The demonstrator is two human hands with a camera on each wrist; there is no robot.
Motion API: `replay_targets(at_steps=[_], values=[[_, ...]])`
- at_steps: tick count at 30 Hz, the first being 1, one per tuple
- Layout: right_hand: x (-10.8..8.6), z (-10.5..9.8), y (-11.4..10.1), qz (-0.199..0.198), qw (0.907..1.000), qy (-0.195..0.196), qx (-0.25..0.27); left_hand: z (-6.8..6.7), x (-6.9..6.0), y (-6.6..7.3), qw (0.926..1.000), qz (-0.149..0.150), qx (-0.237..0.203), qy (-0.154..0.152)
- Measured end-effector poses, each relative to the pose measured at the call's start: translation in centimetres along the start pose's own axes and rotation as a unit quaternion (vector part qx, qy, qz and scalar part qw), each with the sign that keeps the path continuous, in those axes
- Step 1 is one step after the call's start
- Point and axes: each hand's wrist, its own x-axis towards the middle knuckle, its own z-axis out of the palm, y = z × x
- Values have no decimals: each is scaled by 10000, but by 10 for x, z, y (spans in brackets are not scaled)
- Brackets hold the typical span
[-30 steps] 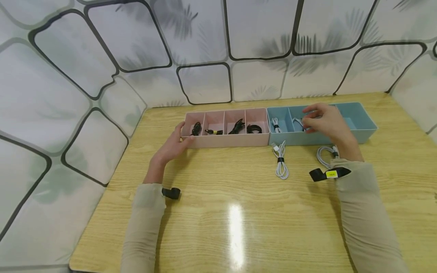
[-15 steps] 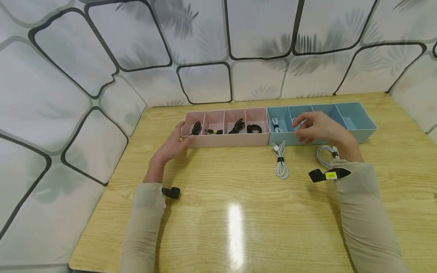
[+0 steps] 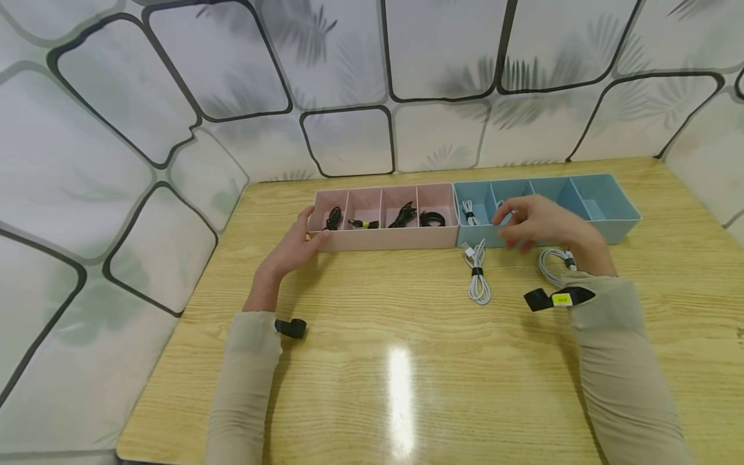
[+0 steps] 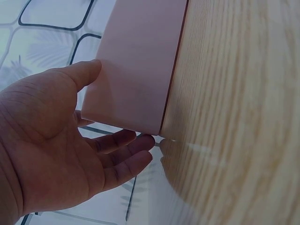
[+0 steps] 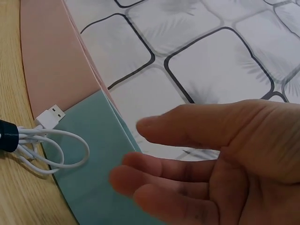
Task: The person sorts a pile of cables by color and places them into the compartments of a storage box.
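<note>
My left hand [image 3: 294, 244] holds the left end of a pink divided storage box [image 3: 383, 241], its thumb on the front wall and its fingers around the end, as the left wrist view [image 4: 61, 136] shows. Bundled black cables [image 3: 403, 216] lie in the pink compartments. My right hand [image 3: 543, 223] hovers at the front rim of a blue divided box [image 3: 616, 230], fingers parted and holding nothing. A white cable [image 3: 469, 212] sits in the leftmost blue compartment; another in the second is mostly hidden by the hand. In front lies a tied white USB cable [image 3: 478, 274].
A coiled white cable [image 3: 555, 266] lies on the wooden table [image 3: 372, 361] beside my right wrist, partly covered by it. The two boxes stand end to end near the patterned wall [image 3: 349, 142]. No cable shows in the rightmost blue compartment.
My right hand has drawn back from inside the blue box, moving left and toward the front rim, away from the cable in the second compartment. My left hand stays put.
</note>
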Motion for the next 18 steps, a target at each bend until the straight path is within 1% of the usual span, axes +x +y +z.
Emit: replay_targets(at_steps=[4,8,12,14,18], values=[[3,3,-1,-81,9983,-561,-94,-1,0,-1,10000,12,-20,20],[7,13,-3,-77,9948,-993,-201,1,0,-3,10000,-11,-35,28],[11,25,-7,14,9895,-1359,-497,3,1,-5,10000,-50,-14,-15],[14,30,-9,74,9871,-1460,-654,3,0,-4,10000,-37,1,18],[19,40,-13,256,9836,-1500,-969,1,1,-2,10000,11,-24,84]])
